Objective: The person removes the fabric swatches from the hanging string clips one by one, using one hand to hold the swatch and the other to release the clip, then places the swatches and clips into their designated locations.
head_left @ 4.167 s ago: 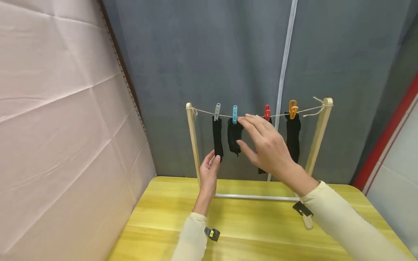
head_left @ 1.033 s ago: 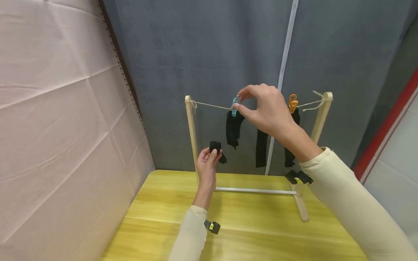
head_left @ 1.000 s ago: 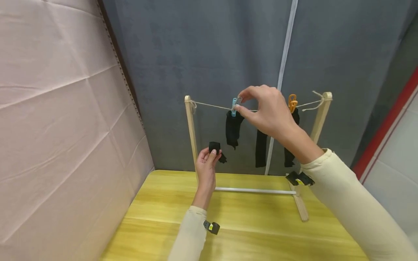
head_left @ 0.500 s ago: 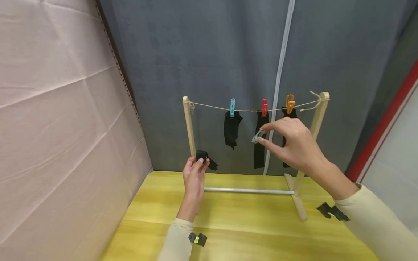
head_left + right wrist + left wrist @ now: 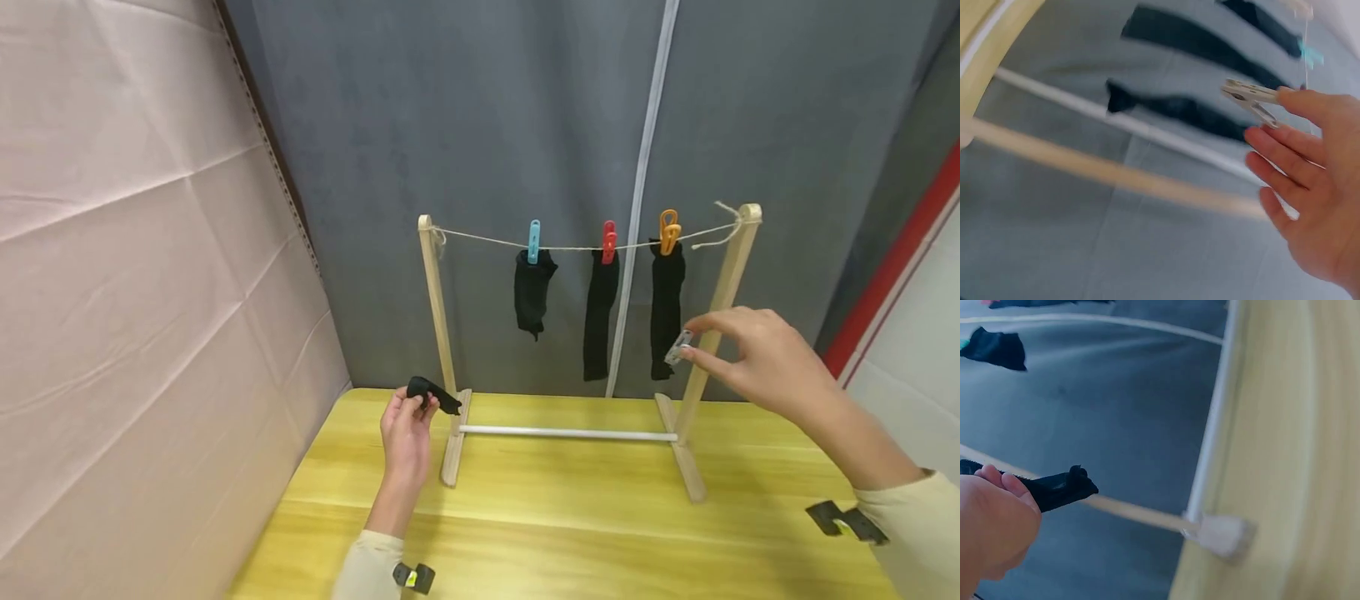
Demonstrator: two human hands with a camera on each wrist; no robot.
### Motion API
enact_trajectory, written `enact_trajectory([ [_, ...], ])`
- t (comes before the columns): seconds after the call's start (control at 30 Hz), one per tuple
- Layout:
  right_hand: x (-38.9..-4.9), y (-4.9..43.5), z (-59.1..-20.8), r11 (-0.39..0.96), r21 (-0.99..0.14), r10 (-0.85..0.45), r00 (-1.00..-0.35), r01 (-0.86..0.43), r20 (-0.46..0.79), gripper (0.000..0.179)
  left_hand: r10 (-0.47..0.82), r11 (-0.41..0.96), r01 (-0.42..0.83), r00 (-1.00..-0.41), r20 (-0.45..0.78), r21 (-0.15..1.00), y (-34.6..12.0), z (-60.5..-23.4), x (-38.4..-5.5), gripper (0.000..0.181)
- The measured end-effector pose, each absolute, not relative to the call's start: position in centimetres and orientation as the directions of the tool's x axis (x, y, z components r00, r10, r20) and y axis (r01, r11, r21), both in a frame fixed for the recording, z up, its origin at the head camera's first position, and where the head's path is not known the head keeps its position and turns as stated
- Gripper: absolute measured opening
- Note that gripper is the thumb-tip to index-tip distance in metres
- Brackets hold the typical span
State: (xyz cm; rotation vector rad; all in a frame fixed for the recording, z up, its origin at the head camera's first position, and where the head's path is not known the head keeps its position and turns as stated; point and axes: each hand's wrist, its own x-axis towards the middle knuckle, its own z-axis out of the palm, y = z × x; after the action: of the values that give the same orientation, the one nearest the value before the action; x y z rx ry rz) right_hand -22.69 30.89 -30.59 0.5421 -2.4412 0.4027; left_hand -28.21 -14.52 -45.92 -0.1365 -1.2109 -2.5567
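Note:
My left hand [image 5: 406,439], low beside the rack's left post, pinches a black sock [image 5: 437,395] between thumb and fingers. In the left wrist view the sock's free end [image 5: 1063,490] sticks out past the fingertips. Over on the right, my right hand [image 5: 768,362] holds a grey clothespin [image 5: 678,347] by its handles with thumb and index finger. The other fingers of that hand are loosely spread in the right wrist view. Three more black socks hang from the string [image 5: 570,248]: one under a blue clothespin [image 5: 534,242], one under a red clothespin [image 5: 609,242], one under an orange clothespin [image 5: 669,232].
The wooden rack's left post [image 5: 438,308] and right post [image 5: 723,300] stand on feet, joined low down by a white bar [image 5: 570,432]. It stands on a yellow wood-grain table [image 5: 562,517]. Behind hangs a grey curtain [image 5: 450,108]; a pale cloth wall [image 5: 150,275] is at left.
The grey clothespin has come off the line with my right hand, which moved right and down. The leftmost sock left the line in my left hand, which moved left and lower.

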Motion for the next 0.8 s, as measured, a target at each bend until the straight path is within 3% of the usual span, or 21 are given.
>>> enact_trajectory([
  [0.07, -22.6, 32.2, -31.1, 0.892, -0.180, -0.255, -0.790, -0.415, 0.558, 0.030, -0.238, -0.560, 0.309, -0.949, 0.208, 0.769, -15.4, -46.8, -28.3, 0.008],
  [0.3, -22.6, 35.7, -34.2, 0.921, -0.221, -0.176, -0.850, -0.320, 0.496, 0.035, -0.240, -0.439, 0.270, -0.954, 0.178, 0.857, -18.1, -49.1, -28.9, 0.005],
  [0.6, -22.5, 38.5, -38.8, 0.925, -0.292, -0.113, -0.909, -0.244, 0.401, 0.041, -0.079, -0.240, 0.049, -0.996, 0.031, 0.969, -21.9, -51.3, -29.2, 0.009],
  [0.8, -22.6, 40.8, -41.2, 0.924, -0.327, -0.100, -0.951, -0.198, 0.293, 0.045, -0.039, -0.086, -0.079, -0.996, -0.082, 0.993, -24.1, -52.0, -28.4, 0.019],
])
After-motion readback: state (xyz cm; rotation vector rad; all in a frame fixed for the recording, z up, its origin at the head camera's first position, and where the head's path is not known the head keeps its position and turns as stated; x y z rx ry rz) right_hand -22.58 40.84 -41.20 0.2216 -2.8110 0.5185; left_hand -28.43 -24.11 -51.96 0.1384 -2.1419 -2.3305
